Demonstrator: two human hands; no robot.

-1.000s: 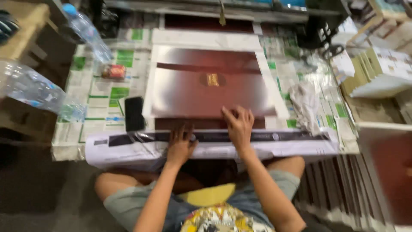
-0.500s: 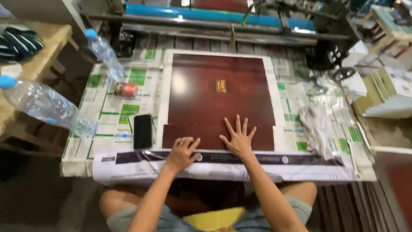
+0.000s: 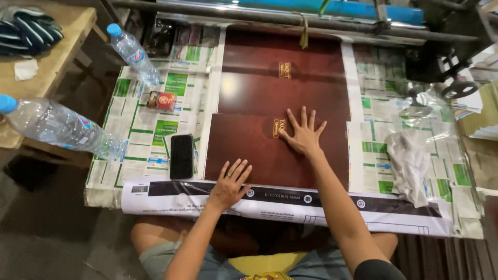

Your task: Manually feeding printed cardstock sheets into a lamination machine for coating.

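Note:
Two dark brown glossy sheets lie on the newspaper-covered table [image 3: 155, 129]. The near sheet [image 3: 249, 155] overlaps the far sheet [image 3: 285, 88], and each carries a small gold emblem. My right hand [image 3: 303, 135] presses flat with spread fingers on the near sheet beside its emblem. My left hand [image 3: 231, 181] rests flat at that sheet's near edge, partly on a white and black printed paper strip [image 3: 311, 205] that hangs over the table's front.
A black phone [image 3: 181, 155] lies left of the sheets, with a small red tin [image 3: 161, 100] and two clear water bottles [image 3: 57, 127] [image 3: 132, 52] nearby. A white rag [image 3: 410, 163] sits on the right. A machine roller bar [image 3: 311, 15] runs along the back.
My right hand has slid farther up the sheet, and a second brown sheet now shows overlapped beneath it. The left hand has spread flat at the near edge. The view has tilted forward.

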